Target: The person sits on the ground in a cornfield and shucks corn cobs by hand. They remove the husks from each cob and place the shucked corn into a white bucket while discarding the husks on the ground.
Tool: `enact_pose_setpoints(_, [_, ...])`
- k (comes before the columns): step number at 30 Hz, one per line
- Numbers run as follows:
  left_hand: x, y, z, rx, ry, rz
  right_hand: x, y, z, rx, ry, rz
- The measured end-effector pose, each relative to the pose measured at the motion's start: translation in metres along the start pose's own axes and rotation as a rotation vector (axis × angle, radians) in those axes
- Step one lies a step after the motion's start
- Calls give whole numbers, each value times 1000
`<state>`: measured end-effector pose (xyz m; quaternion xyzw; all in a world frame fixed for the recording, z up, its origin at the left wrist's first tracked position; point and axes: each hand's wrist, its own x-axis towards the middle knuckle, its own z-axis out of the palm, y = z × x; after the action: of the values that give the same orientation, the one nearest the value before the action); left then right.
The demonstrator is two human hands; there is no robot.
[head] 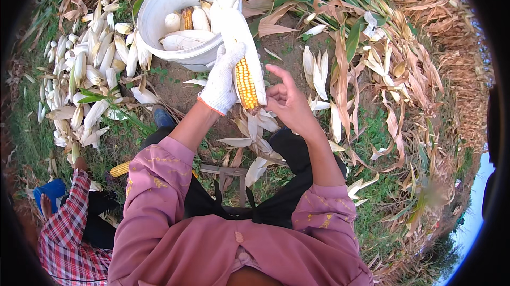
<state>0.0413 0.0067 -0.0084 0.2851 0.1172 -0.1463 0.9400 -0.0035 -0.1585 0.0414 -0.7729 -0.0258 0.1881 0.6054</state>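
Note:
My left hand (pixel 226 77), in a white knitted glove with an orange cuff, grips an ear of corn (pixel 247 87). Pale husk (pixel 241 27) still covers part of the ear and stretches up over the bucket's right rim; yellow kernels show on the lower left side. My right hand (pixel 285 96) is bare, its index finger extended and other fingers curled, close beside the ear's lower end. Whether its thumb touches the husk cannot be told. Beyond my left hand stands a white plastic bucket (pixel 149 11) holding several ears of corn (pixel 187 41), some in husk, one showing kernels.
A large pile of husked-over ears (pixel 95 59) lies at the left. Loose husks (pixel 318 71) and dry stalks with leaves (pixel 344 75) cover ground at the right. A co-worker in a plaid shirt (pixel 71 222) is at lower left, near a blue container (pixel 50 192). A bare cob (pixel 120 169) lies nearby.

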Motion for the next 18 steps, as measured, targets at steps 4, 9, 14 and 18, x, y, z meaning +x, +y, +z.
enact_pose_setpoints(4, [-1, -7, 0, 17, 24, -33, 3, 6, -3, -32, -12, -87])
enact_pose_setpoints(9, [-3, -10, 2, -6, -19, -46, 4, 6, 1, -58, 36, -169])
enact_pose_setpoints(14, [-5, -17, 5, 29, -43, -87, 7, 6, 1, -140, 196, -336])
enact_pose_setpoints(18, [-14, -13, 11, 96, -133, -220, 11, -3, -10, 256, 334, -321])
